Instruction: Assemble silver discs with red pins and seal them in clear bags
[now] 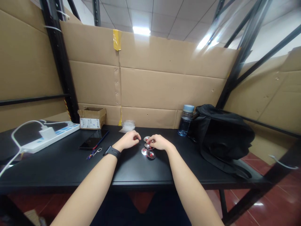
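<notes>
Several small, shiny, round metal discs with red marks lie close together on the black tabletop; one disc (151, 154) is nearest the front edge, and another disc (144, 151) sits at its left. My right hand (160, 142) reaches in from the right, its fingers bent down and closed on a disc (148, 146) in the middle of the group, partly covering it. To the left of the discs, my left hand (129, 140) hovers with curved fingers apart and nothing between them. A dark watch is on the left wrist.
Behind my left hand lies a clear plastic bag (128, 126). Leftward are a phone (94, 139), a keyring with strap (94, 153), an open carton (92, 118) and a white power strip (51, 138). A water bottle (185, 121) and black backpack (223, 138) stand right. Cardboard walls enclose the table.
</notes>
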The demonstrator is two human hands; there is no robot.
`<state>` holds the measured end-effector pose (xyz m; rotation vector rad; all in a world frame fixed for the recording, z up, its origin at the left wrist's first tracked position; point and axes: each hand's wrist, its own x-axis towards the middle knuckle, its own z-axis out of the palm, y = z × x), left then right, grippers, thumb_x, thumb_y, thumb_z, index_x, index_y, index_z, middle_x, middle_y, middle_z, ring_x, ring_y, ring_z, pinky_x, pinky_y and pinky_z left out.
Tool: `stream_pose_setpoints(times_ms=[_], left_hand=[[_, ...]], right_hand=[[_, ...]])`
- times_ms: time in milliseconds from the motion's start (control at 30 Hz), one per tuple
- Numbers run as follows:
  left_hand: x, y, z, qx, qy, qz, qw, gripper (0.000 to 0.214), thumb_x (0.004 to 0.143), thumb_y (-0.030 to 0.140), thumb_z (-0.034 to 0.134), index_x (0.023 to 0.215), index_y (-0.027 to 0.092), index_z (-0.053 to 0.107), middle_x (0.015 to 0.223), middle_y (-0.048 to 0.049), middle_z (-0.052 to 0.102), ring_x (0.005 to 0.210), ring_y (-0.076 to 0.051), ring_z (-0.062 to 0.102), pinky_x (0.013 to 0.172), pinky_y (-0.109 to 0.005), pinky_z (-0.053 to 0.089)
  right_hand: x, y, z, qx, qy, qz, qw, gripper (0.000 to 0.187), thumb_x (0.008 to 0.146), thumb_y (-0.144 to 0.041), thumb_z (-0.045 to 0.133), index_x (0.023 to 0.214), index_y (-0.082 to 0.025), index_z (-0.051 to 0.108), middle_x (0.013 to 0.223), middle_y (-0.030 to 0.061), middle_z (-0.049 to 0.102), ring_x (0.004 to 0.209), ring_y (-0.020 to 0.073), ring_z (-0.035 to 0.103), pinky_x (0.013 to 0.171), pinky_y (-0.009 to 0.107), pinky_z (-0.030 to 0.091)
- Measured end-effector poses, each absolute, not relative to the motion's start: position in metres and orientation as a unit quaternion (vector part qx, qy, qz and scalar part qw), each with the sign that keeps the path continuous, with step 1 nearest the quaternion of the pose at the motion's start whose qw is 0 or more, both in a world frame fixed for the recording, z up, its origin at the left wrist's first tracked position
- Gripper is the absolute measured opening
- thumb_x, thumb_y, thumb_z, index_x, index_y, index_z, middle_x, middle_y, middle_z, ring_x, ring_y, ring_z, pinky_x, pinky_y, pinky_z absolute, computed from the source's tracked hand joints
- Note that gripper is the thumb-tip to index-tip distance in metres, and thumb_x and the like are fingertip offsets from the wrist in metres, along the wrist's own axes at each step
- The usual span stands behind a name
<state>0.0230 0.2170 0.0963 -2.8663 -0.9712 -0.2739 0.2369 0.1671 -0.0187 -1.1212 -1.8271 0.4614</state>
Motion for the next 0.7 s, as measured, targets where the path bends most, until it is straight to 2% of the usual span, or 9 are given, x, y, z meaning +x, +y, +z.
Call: stream_pose_setpoints(times_ms=[133, 267, 400, 500, 600, 700], left_hand=[[0.022, 0.216, 0.098, -0.942, -0.317, -0.097, 0.051, 0.024, 0.078, 0.019, 0.057, 0.092, 0.018, 0.077, 0.094, -0.0072, 0.069, 0.082, -0.02, 0.065, 0.077, -0.03, 0.049], [0.023, 0.211, 0.097, -0.95, -0.297, -0.085, 0.04, 0.023, 0.08, 0.02, 0.06, 0.095, 0.018, 0.077, 0.092, -0.0067, 0.072, 0.081, -0.02, 0.066, 0.076, -0.03, 0.049], [0.029, 0.203, 0.094, -0.956, -0.271, -0.099, -0.05, 0.024, 0.088, 0.029, 0.061, 0.104, 0.019, 0.076, 0.096, -0.0044, 0.076, 0.084, -0.019, 0.068, 0.077, -0.028, 0.048], [0.032, 0.201, 0.093, -0.953, -0.26, -0.133, -0.081, 0.024, 0.091, 0.034, 0.06, 0.103, 0.019, 0.075, 0.098, -0.0044, 0.076, 0.087, -0.019, 0.068, 0.077, -0.028, 0.048], [0.033, 0.203, 0.092, -0.952, -0.265, -0.137, -0.07, 0.021, 0.09, 0.035, 0.063, 0.096, 0.018, 0.075, 0.093, -0.0042, 0.075, 0.083, -0.019, 0.067, 0.075, -0.028, 0.047], [0.031, 0.205, 0.091, -0.955, -0.263, -0.125, -0.064, 0.02, 0.088, 0.036, 0.067, 0.089, 0.018, 0.073, 0.089, -0.0038, 0.074, 0.079, -0.018, 0.065, 0.075, -0.028, 0.047]], right_hand=[[0.241, 0.166, -0.019, -0.459, -0.71, 0.2, 0.495, 0.034, 0.069, -0.007, 0.064, 0.092, -0.022, 0.085, 0.091, 0.003, 0.079, 0.081, 0.0191, 0.072, 0.076, 0.025, 0.052], [0.24, 0.167, -0.018, -0.388, -0.65, 0.306, 0.577, 0.026, 0.071, -0.014, 0.069, 0.093, -0.015, 0.083, 0.08, 0.0059, 0.078, 0.074, 0.0204, 0.072, 0.064, 0.025, 0.053], [0.23, 0.166, -0.016, -0.315, -0.587, 0.377, 0.643, 0.025, 0.072, -0.025, 0.076, 0.095, -0.015, 0.078, 0.086, 0.0072, 0.076, 0.072, 0.0193, 0.071, 0.05, 0.021, 0.046], [0.223, 0.164, -0.013, -0.277, -0.573, 0.4, 0.66, 0.029, 0.07, -0.027, 0.08, 0.096, -0.016, 0.074, 0.091, 0.0065, 0.074, 0.075, 0.0184, 0.071, 0.045, 0.017, 0.039], [0.221, 0.165, -0.014, -0.259, -0.571, 0.405, 0.666, 0.036, 0.068, -0.027, 0.082, 0.101, -0.018, 0.069, 0.089, 0.0037, 0.071, 0.075, 0.0174, 0.071, 0.047, 0.017, 0.04], [0.219, 0.168, -0.016, -0.232, -0.59, 0.412, 0.655, 0.041, 0.068, -0.023, 0.082, 0.106, -0.018, 0.068, 0.084, -0.0001, 0.067, 0.075, 0.0143, 0.068, 0.062, 0.021, 0.05]])
